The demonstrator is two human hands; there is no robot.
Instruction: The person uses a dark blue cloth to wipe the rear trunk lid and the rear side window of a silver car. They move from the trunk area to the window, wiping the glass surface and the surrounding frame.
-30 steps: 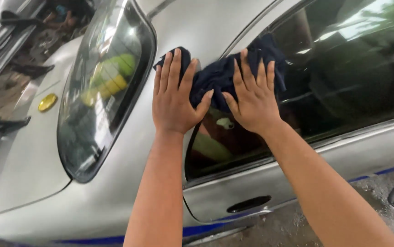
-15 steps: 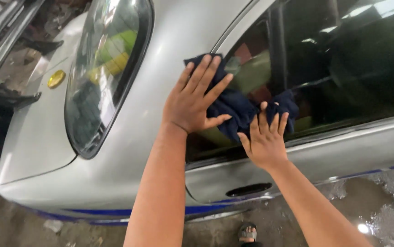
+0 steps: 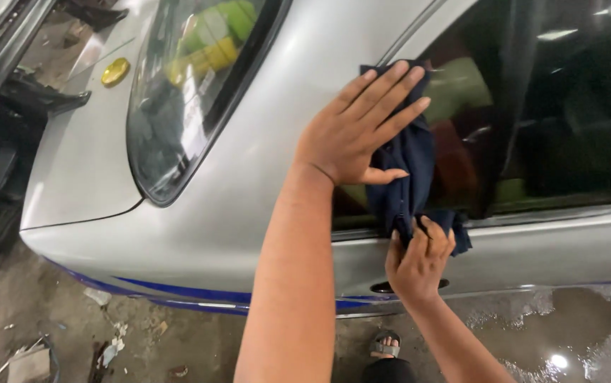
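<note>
Behind the rear window glass, up and well left of the left hand [image 3: 354, 132]: a green package [image 3: 229, 19] above a yellow one [image 3: 210, 58], both soft-edged and blurred by reflections. No signs or screens visible.

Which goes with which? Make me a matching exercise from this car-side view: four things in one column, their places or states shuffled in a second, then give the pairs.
Things:
1. left hand
2. right hand
3. dark blue cloth
4. gold round cap

Places or states:
A. grips the cloth's lower end, down by the window's bottom edge
B. sits on the silver body panel, left of the rear glass
C. fingers spread flat, pressing the cloth against the side window
D. hangs bunched down the glass between the two hands

Pairs: 1-C, 2-A, 3-D, 4-B
</note>
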